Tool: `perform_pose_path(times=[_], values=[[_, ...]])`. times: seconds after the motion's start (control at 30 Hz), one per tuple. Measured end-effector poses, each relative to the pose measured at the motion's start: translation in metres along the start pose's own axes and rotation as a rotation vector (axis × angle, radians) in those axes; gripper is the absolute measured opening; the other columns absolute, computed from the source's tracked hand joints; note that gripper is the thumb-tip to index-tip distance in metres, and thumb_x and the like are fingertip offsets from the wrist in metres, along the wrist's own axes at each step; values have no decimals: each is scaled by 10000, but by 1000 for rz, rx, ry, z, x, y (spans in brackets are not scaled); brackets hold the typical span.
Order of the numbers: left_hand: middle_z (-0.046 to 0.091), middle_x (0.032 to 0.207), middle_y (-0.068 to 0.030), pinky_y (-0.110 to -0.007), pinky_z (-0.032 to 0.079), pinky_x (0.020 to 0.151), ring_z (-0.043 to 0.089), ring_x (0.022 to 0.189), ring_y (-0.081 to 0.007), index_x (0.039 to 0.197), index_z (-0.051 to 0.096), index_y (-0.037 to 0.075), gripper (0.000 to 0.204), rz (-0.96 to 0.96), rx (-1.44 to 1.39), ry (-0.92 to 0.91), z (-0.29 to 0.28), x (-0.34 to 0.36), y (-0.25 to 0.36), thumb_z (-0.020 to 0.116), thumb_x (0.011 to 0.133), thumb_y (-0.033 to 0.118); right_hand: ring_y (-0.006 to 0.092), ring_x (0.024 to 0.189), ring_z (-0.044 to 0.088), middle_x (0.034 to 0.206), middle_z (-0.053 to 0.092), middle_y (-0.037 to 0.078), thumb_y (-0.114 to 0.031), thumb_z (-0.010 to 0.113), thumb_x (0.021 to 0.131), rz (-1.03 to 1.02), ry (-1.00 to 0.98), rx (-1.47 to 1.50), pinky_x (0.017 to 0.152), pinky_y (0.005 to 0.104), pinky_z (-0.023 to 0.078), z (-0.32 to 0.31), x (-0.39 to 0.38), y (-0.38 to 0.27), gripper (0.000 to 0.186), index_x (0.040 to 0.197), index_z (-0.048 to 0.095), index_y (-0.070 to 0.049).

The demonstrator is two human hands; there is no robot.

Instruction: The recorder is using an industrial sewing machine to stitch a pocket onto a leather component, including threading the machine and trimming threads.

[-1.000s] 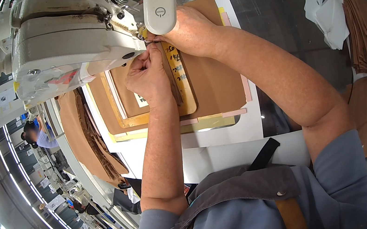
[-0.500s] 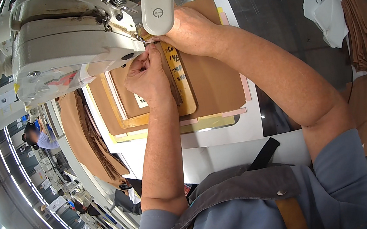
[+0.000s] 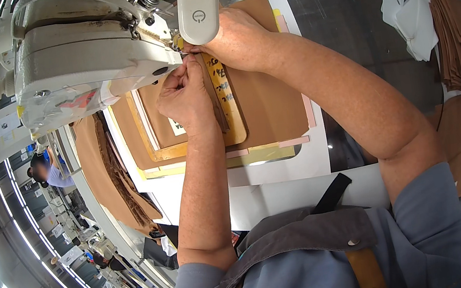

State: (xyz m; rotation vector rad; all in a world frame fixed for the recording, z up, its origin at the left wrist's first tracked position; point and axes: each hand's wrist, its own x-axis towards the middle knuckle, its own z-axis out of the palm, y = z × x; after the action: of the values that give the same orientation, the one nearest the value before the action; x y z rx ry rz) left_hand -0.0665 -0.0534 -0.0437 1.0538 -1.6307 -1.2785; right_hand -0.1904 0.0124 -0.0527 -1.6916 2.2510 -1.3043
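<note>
My left hand (image 3: pixel 187 97) is closed in a pinch beside the needle area of a white sewing machine (image 3: pixel 91 57), its fingertips meeting those of my right hand (image 3: pixel 239 36). What the left fingers pinch is too small to make out. The right hand's fingers curl inward, partly hidden by the machine's pale rounded panel (image 3: pixel 198 13); whatever they grip is hidden too. Beneath both hands lies a brown fabric piece (image 3: pixel 272 105) on a layered template. A yellow frame (image 3: pixel 232 117) with handwriting rests on top, around a smaller brown piece with a pale label (image 3: pixel 177 127).
Brown fabric (image 3: pixel 103 162) lies left of the template. At the far right are a stack of brown pieces (image 3: pixel 453 48) and crumpled white strips (image 3: pixel 406 13). White sheeting (image 3: pixel 304 163) lies under the template. Another person (image 3: pixel 58 175) sits in the distance at left.
Both hands stay at the needle area, with only a very slight shift of the fingertips. The frame and fabric hold their place.
</note>
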Motion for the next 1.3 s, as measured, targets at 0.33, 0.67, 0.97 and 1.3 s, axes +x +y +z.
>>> perform_pose_path(times=[0.33, 0.67, 0.97, 1.3], values=[[570, 672, 33, -163, 396, 586, 473, 596, -21, 944, 724, -100, 160, -28, 58, -23, -1, -3, 4, 764, 838, 13, 265, 1009, 660, 990, 660, 64, -66, 665, 816, -14, -5, -55, 830, 400, 562, -4, -1, -1, 146, 960, 690, -83], [616, 681, 11, -178, 400, 584, 508, 612, -31, 906, 730, -91, 159, -20, 91, -16, -3, -4, 8, 763, 846, 52, 277, 1000, 661, 988, 654, 90, -50, 648, 819, -22, 14, -40, 840, 398, 564, -4, -2, -1, 140, 953, 686, -65], [619, 679, 14, -186, 393, 569, 495, 598, -33, 878, 741, -59, 140, -2, 112, -21, -5, -3, 3, 763, 857, 77, 282, 998, 654, 987, 648, 106, -11, 640, 801, -41, 57, -42, 870, 382, 563, -2, -4, -2, 151, 945, 678, -32], [582, 684, 45, -170, 386, 560, 467, 600, -12, 933, 749, -57, 153, 27, 124, -80, -10, -2, -5, 771, 843, 65, 286, 1024, 640, 1002, 644, 100, -20, 645, 799, -33, 28, 23, 890, 383, 554, -4, -4, 2, 149, 939, 691, -41]])
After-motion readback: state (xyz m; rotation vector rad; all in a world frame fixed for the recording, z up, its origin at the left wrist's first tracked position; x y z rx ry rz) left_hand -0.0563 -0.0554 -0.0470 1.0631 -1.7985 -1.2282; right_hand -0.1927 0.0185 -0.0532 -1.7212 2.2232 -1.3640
